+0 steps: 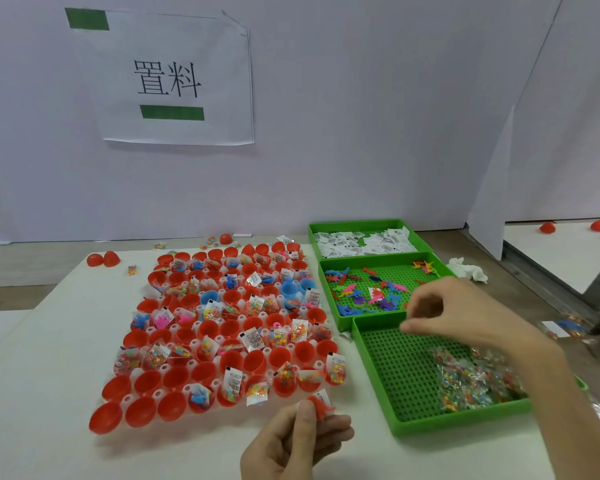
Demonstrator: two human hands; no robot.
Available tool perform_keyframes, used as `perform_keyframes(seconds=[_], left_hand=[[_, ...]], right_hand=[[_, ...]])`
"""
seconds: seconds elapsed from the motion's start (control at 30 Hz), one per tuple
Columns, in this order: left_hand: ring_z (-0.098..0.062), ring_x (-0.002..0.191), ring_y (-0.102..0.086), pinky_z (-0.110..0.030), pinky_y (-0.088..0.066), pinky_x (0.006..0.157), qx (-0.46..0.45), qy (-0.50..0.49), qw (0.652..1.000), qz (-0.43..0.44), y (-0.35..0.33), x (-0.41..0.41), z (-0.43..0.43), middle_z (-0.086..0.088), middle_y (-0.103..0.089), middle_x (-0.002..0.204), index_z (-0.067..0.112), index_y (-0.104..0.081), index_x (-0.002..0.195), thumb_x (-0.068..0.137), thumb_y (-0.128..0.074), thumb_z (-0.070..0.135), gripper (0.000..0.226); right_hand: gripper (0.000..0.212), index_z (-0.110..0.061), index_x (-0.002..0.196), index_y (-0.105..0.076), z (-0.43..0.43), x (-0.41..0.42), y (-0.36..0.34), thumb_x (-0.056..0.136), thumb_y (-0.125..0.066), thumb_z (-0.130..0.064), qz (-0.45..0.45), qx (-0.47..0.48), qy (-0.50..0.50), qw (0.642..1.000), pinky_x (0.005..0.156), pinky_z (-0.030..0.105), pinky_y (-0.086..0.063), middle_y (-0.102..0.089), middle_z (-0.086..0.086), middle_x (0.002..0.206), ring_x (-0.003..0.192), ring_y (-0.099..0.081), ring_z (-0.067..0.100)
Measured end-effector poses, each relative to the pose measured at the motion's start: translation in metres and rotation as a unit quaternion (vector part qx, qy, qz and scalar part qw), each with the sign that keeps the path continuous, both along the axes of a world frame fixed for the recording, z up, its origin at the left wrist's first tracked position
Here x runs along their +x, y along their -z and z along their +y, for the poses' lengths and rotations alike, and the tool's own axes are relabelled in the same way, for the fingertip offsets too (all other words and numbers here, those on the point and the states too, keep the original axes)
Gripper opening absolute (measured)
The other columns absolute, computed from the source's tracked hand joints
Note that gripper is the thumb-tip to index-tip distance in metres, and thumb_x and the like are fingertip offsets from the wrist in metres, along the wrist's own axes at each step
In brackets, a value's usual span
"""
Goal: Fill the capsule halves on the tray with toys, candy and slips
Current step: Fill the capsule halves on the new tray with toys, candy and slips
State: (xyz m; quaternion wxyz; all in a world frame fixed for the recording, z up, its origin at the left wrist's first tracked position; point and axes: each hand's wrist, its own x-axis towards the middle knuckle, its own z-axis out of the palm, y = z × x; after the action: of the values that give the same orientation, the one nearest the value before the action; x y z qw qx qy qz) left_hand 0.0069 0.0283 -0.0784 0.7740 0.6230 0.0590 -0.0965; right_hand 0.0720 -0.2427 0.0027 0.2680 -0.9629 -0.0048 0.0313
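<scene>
Worked at a white table (pixel 49 341), with the tray (pixel 127 398) lying centre-left and packed with capsule halves (pixel 148 382): mostly red, a few blue, many already loaded with candy, slips or toys, those in the near-left rows bare. Had three green bins lined up just right of the tray: slip bin (pixel 364 223) farthest, toy bin (pixel 395 271) in the middle, candy bin (pixel 395 368) nearest, with candy packets (pixel 471 379) heaped in its right part.

Held the right hand (pixel 465 317) over the seam between toy bin and candy bin, fingers curled toward the thumb in a narrow pinch; could not tell through the blur whether holding anything. Pinched a red toy (pixel 321 408) and a white slip (pixel 324 396) together in the left hand (pixel 291 441), just off the tray's near edge.

Judged the step as gathering one capsule's set. Needed next, by that reading, a candy packet from the nearest bin, then a careful drop into a bare half without jostling filled neighbours.
</scene>
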Motion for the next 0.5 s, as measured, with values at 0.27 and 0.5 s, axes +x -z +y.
perform_keyframes(seconds=[0.27,0.5], left_hand=[[-0.037,0.057,-0.07,-0.027,-0.056,0.046,-0.012,-0.035,0.999,-0.014,0.001,-0.002,-0.007,-0.026,-0.07,0.067,0.004,-0.075,0.063,0.092,-0.054,0.003,0.036],[-0.034,0.058,-0.071,-0.028,-0.057,0.049,-0.028,-0.061,0.997,-0.046,0.002,-0.007,-0.013,-0.023,-0.071,0.066,0.015,-0.079,0.064,0.088,-0.056,0.008,0.034]], right_hand=[[0.023,-0.02,0.082,-0.072,-0.029,0.005,0.016,0.07,-0.089,-0.012,0.123,-0.005,0.029,0.992,0.05,0.013,-0.045,-0.075,-0.001,0.078,0.059,-0.069,0.006],[0.024,-0.028,0.083,-0.075,-0.017,0.008,0.015,0.074,-0.085,-0.009,0.047,0.075,-0.019,0.996,0.064,0.021,-0.05,-0.074,-0.003,0.077,0.066,-0.069,0.007]])
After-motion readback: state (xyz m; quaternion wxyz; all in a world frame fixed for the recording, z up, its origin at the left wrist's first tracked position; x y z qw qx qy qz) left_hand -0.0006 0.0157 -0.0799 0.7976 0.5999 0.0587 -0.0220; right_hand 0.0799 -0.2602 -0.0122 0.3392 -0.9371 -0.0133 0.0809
